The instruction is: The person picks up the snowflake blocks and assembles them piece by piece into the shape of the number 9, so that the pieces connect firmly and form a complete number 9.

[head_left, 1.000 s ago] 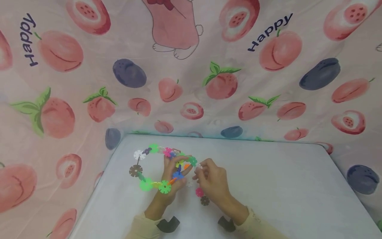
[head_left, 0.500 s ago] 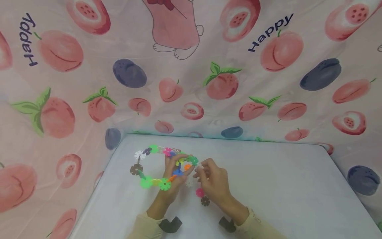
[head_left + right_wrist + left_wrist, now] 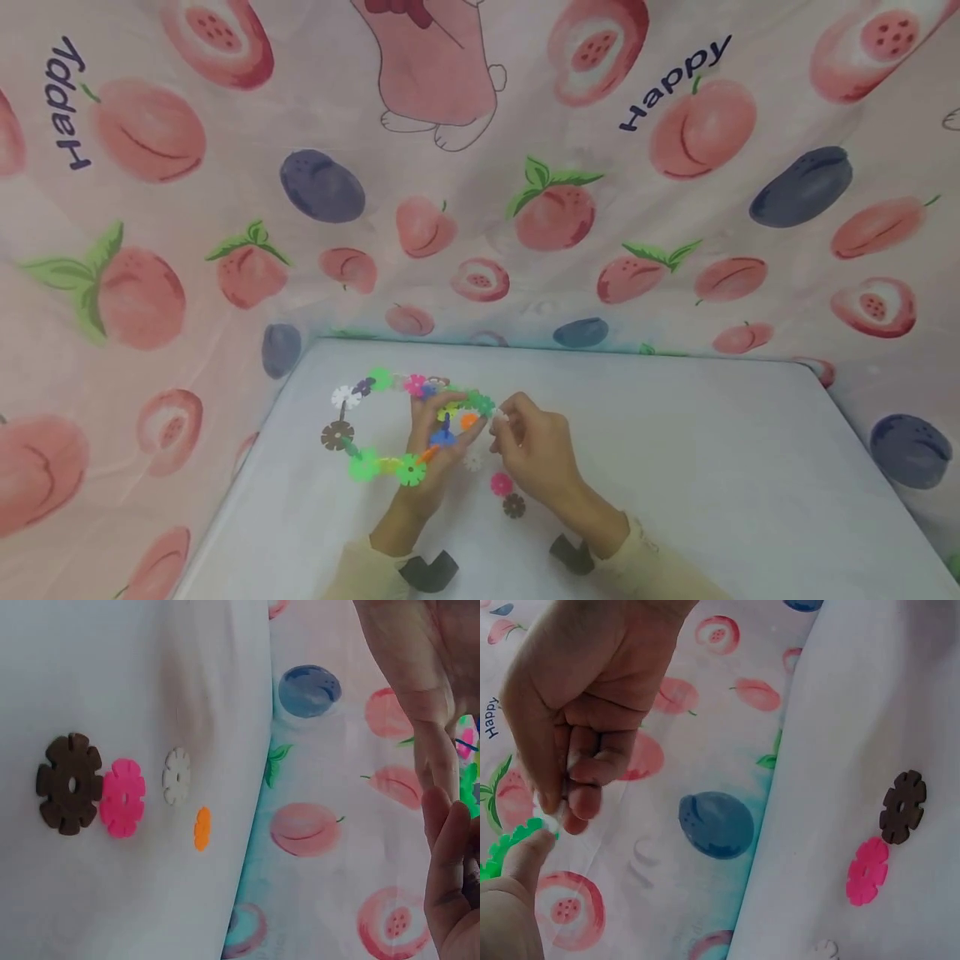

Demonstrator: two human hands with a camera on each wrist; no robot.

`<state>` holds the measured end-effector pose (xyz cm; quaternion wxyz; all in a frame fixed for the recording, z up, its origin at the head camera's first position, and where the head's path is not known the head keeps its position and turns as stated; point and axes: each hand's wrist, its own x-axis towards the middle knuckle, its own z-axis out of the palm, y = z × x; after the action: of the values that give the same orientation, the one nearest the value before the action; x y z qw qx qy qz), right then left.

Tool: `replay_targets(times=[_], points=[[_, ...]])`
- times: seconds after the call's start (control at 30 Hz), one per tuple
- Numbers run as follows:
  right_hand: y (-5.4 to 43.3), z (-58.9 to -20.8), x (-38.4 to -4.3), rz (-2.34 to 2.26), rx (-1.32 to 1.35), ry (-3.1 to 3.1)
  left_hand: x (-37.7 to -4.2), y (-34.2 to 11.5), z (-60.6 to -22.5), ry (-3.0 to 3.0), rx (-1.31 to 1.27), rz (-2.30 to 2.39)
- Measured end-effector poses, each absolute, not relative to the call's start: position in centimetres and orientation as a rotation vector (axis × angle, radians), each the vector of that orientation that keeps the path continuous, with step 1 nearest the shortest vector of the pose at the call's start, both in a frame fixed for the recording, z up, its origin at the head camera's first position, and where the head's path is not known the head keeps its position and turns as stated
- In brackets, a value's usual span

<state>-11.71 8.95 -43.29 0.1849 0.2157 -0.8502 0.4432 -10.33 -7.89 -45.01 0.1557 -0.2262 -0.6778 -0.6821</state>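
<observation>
A ring-like chain of colourful plastic snowflake discs (image 3: 337,435) hangs from my left hand (image 3: 438,475) in the head view, looping out to the left. That hand grips the chain's right part, its fingers bent about a green disc (image 3: 510,844) in the left wrist view. Against that green disc's edge, my right hand (image 3: 540,442) pinches a whitish disc (image 3: 549,820) between thumb and fingers. Fingers cover most of this pale disc. Both hands meet above the table, their fingertips close together.
Loose snowflake discs lie on the white table (image 3: 712,483) below the hands: a brown one (image 3: 71,784), a pink one (image 3: 123,799) overlapping it in the right wrist view, a white one (image 3: 177,777) and an orange one (image 3: 202,829). A fruit-print cloth (image 3: 465,208) rises behind the table.
Both hands keep their grip at the same spot. The left part of the chain rises slightly, then dips again; the head view shifts a little.
</observation>
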Motion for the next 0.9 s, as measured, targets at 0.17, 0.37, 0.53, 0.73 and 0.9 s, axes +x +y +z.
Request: replay_targets(times=[0.17, 0.37, 0.53, 0.73, 0.9], points=[[8.71, -43.58, -11.42, 1.261, 0.574, -2.394, -10.33, -7.81, -44.88, -1.865, -0.673, -2.083], [8.36, -43.81, -11.15, 1.258, 0.546, -2.377, -10.21, -7.67, -44.94, -1.852, -0.652, -2.096], [8.36, -43.86, -11.13, 1.239, 0.556, -2.376, -10.17, -7.57, -45.3, -1.926, -0.615, -1.992], [8.46, -43.8, -11.23, 1.242, 0.579, -2.374, -10.11, -7.53, -45.27, -1.969, -0.596, -1.971], [8.54, -44.04, -11.45, 1.255, 0.598, -2.381, -10.0, -7.73, -45.19, -2.034, -0.586, -1.906]])
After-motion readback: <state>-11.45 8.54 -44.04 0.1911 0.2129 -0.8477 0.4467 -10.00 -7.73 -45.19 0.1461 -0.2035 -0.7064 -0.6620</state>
